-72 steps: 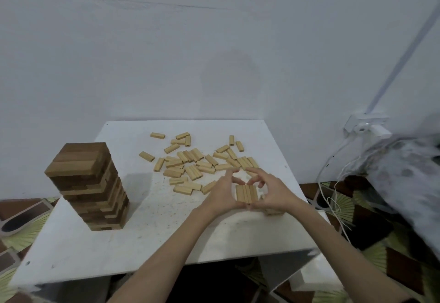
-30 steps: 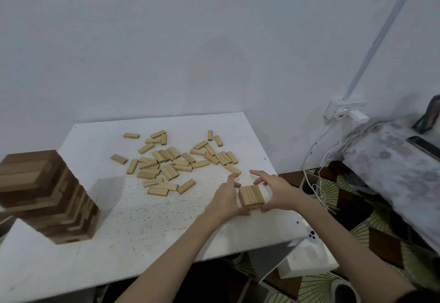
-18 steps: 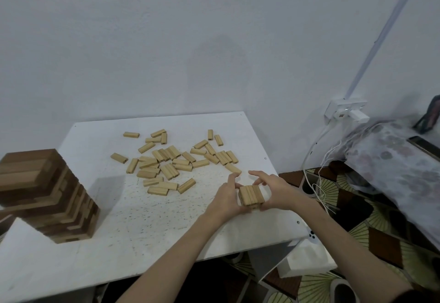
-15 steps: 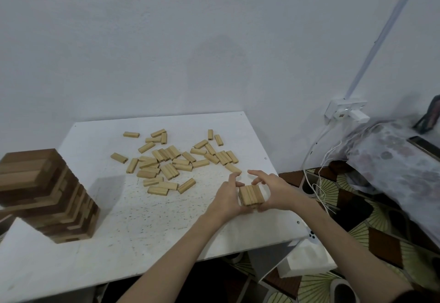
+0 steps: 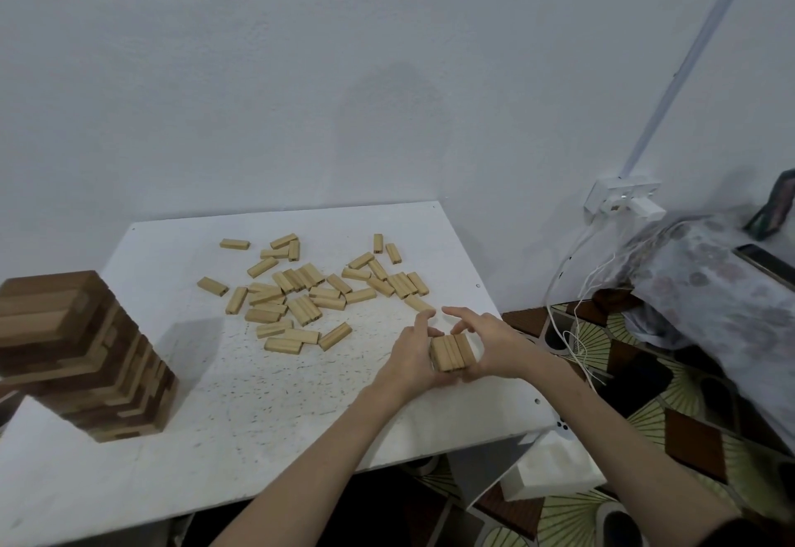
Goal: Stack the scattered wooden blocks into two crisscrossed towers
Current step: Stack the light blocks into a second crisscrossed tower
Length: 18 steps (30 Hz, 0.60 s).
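Unmoved: squared, ridged pale-wood stack [image 5: 451,352]

A white counter [image 5: 241,426], speckled with small dark flecks, fills the lower left and centre of the frame, its far edge against the wall. At the left edge of the frame a tall crisscrossed tower [image 5: 81,357] of dark and light wooden blocks stands on it. In the middle, toward the far side, loose light wooden blocks [image 5: 309,288] lie scattered flat, some side by side and touching, others apart. Near the counter's right edge, right of centre in the frame, a low stack of light blocks [image 5: 451,352] sits on the surface, its top layer of blocks laid side by side.
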{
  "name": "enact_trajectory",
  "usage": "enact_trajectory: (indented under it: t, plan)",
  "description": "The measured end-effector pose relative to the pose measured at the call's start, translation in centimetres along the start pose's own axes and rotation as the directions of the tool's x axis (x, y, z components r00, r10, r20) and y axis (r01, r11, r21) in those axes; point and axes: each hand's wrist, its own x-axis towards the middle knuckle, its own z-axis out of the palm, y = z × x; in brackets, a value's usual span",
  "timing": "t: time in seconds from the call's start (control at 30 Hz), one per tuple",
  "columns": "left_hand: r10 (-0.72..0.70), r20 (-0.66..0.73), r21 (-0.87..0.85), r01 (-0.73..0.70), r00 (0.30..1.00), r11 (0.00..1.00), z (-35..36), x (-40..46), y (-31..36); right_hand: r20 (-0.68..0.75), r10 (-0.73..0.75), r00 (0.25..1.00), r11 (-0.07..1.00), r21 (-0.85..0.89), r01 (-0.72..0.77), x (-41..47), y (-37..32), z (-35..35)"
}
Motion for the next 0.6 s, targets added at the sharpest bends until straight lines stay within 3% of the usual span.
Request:
enact_trajectory:
  t: [0.37,0.6]
  plan:
    - [0.016,0.004,-0.018,-0.016,1.000,1.000,-1.4,-0.5,0.0,0.028,0.038,0.999,0.999,0.008,-0.039,0.3,-0.4,-0.9]
    - [0.014,-0.286,0.101,0.016,0.958,0.995,-8.7,-2.9,-5.2,-0.118,-0.026,0.993,0.988,0.148,0.043,2.9,-4.7,0.5]
